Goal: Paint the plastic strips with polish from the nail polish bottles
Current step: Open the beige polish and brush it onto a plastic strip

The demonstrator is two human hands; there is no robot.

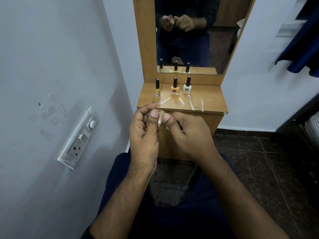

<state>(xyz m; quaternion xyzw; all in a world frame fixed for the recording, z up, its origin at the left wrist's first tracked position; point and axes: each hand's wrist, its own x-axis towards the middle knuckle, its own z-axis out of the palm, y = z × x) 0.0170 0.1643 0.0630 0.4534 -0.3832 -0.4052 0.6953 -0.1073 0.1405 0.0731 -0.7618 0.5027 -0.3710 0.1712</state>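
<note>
Both hands are raised in front of the wooden dressing shelf [214,100], and between their fingertips sits a small pale, beige-gold object [159,120] that I take to be a fourth nail polish bottle, though too little of it shows to be sure. The left hand [144,133] curls round it from the side with its thumb tip pressed on top; the right hand [188,133] has its fingers curled in and its thumb tip meets the object from the other side, so both pinch it. Whether a cap is being twisted or a brush drawn out cannot be told, since the fingers cover the join. Beyond the fingertips, well apart from them, stand three black-capped glass bottles: a slim gold one [157,89], an orange one [174,87] and a white one [187,86]. Just past the left knuckles lies a clear thin plastic strip with a yellow-painted end [163,101]; further strips [191,103] lie beyond the right thumb, one reaching the shelf's front edge. These strips look feather-light, springy and slick, likely to skid or flip under a brush, so the bare unpainted end is the place to pin or pinch one, keeping skin off wet polish. The bottles seem small, hard and breakable, best held low on the body. The clear strips nearly vanish against the glossy wood, so their count is uncertain; the mirror [189,40] repeats the hands dimly.
</note>
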